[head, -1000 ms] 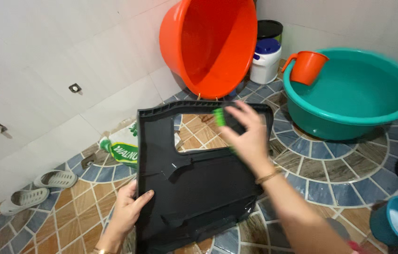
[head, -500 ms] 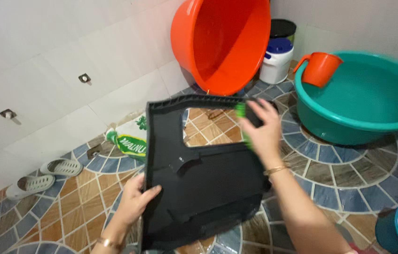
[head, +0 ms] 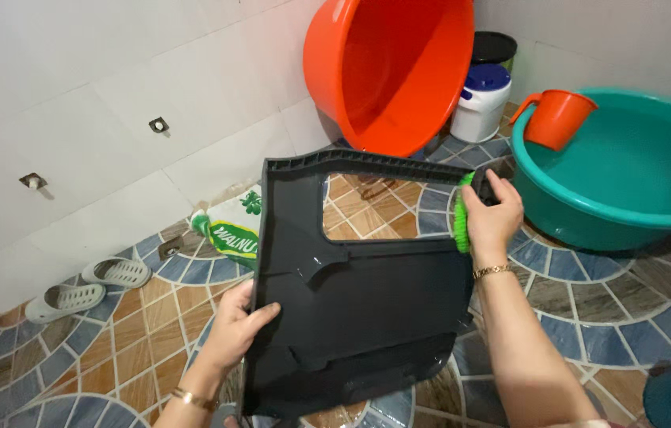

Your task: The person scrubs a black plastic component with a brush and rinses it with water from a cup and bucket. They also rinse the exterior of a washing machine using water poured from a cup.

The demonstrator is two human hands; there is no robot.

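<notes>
The left hand (head: pixel 238 326) grips the left edge of a black plastic panel (head: pixel 359 301), thumb across its glossy face and fingers curled behind, holding it upright and slightly tilted over the tiled floor (head: pixel 589 293). The right hand (head: pixel 492 215) is clenched around a green scrub brush (head: pixel 460 214), pressing its bristles against the panel's right edge, just below the upper right corner (a thin gold bracelet sits on each wrist). The panel has a large rectangular cut-out near its top, through which the floor tiles show.

Right of the panel stands a teal basin (head: pixel 628 186) with an orange jug (head: pixel 556 119) hooked on its rim. Above the panel, an orange basin (head: pixel 391 71) leans against the white tiled wall (head: pixel 113 95), with a white jar with a blue lid (head: pixel 484 101) beside it. Left of the panel lies a green and white pouch (head: pixel 232 230), and farther left a pair of pale slippers (head: pixel 89 285).
</notes>
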